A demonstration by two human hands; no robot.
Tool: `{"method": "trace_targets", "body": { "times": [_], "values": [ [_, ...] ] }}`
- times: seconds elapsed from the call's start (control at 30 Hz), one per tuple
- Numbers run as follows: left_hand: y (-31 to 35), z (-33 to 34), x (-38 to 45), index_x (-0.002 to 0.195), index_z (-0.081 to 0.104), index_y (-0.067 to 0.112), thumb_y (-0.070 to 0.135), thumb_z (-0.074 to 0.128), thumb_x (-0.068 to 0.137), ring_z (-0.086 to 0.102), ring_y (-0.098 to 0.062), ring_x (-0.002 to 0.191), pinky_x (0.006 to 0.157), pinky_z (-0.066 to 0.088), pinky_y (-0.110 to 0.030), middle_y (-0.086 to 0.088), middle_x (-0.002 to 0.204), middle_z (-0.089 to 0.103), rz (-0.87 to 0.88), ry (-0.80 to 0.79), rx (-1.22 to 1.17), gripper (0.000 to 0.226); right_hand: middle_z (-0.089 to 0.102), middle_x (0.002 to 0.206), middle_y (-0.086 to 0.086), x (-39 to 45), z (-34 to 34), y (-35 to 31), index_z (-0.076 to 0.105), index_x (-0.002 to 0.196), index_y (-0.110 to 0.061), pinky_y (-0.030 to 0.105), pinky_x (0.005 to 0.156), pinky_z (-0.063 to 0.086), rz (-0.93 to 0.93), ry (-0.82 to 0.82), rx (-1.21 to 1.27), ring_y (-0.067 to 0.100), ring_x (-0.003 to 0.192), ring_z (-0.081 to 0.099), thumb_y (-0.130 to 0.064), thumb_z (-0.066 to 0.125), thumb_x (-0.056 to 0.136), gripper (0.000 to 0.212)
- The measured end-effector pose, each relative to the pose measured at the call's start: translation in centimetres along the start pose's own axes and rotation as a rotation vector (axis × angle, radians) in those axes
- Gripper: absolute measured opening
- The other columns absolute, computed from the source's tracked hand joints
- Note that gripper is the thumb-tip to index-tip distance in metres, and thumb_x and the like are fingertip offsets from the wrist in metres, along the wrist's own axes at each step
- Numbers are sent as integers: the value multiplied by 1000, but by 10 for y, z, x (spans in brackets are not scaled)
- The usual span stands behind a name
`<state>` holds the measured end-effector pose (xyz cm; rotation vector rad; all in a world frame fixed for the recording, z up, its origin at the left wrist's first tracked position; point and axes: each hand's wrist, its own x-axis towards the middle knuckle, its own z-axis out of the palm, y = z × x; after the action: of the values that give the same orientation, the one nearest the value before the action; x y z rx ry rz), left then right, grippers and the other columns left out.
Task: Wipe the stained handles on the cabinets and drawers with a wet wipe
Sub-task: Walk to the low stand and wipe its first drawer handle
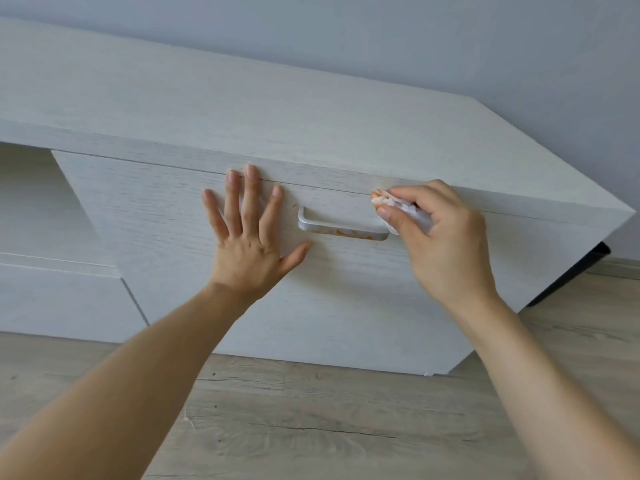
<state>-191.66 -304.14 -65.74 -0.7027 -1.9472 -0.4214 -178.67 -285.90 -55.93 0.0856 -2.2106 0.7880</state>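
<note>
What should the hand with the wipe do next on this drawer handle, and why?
Probably slide the wet wipe left along the handle: orange stains still show on its lower edge, the right hand holds the wipe at its right end, and the left hand braces the drawer front.

**Single head view, close to the cabinet**

Worn on the head, looking forward and down, tilted. Close to a white cabinet front [207, 306]; wall [450, 46] above, wooden floor [311, 427] below. No second view to share with.

Pale blue-grey wall [450, 46] — light wood-plank floor [311, 427].
</note>
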Motion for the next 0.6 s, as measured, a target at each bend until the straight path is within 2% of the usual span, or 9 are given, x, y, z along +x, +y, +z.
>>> {"method": "trace_targets", "body": {
  "times": [0.07,0.1,0.17,0.2,0.3,0.4,0.5,0.6],
  "values": [
    [10,5,2,142,15,13,59,47,88,-23,-20,142,109,-5,-60,-32,147,10,-80,47,-89,78,62,90,-3,-5,0,9,72,98,-7,6,77,40,-34,9,-41,0,86,57,-9,68,87,12],
    [15,7,3,139,19,11,58,49,87,-23,-19,142,110,-8,-58,-36,146,12,-113,64,-118,75,65,92,0,-7,0,13,72,98,-6,14,79,45,-44,8,-61,10,88,60,-8,68,86,12],
    [20,12,4,137,20,11,58,49,87,-24,-18,142,112,-11,-54,-39,140,13,-148,97,-133,74,67,92,4,-10,-1,20,73,98,-6,28,78,48,-79,20,-121,21,88,60,-10,68,86,13],
    [20,15,4,136,20,11,59,48,87,-24,-18,142,112,-12,-52,-40,138,13,-150,113,-122,74,67,91,4,-12,-1,24,74,97,-7,30,76,47,-100,41,-161,23,86,58,-11,68,86,13],
    [18,21,3,135,21,8,61,44,89,-17,-26,144,113,-11,-52,-42,136,16,-130,161,-62,75,67,86,4,-14,1,33,74,94,-8,27,73,44,-142,124,-211,24,81,57,-14,66,84,14],
    [17,25,4,134,23,2,60,44,88,9,-52,133,110,-5,-58,-49,132,25,-116,194,-29,76,65,85,3,-17,9,34,74,95,-8,28,73,48,-104,133,-62,22,82,61,-8,67,85,13],
    [18,25,5,132,25,0,59,45,86,15,-56,126,102,6,-70,-51,130,26,-122,201,-18,78,62,89,0,-21,11,34,73,100,-11,19,76,47,-54,76,62,12,84,62,-10,61,90,16],
    [19,24,6,132,26,0,61,38,89,14,-56,125,101,6,-69,-48,131,23,-114,209,-23,75,64,95,-6,-27,12,33,68,105,-20,12,81,45,4,58,157,2,91,62,-14,56,93,19]
  ]
}}
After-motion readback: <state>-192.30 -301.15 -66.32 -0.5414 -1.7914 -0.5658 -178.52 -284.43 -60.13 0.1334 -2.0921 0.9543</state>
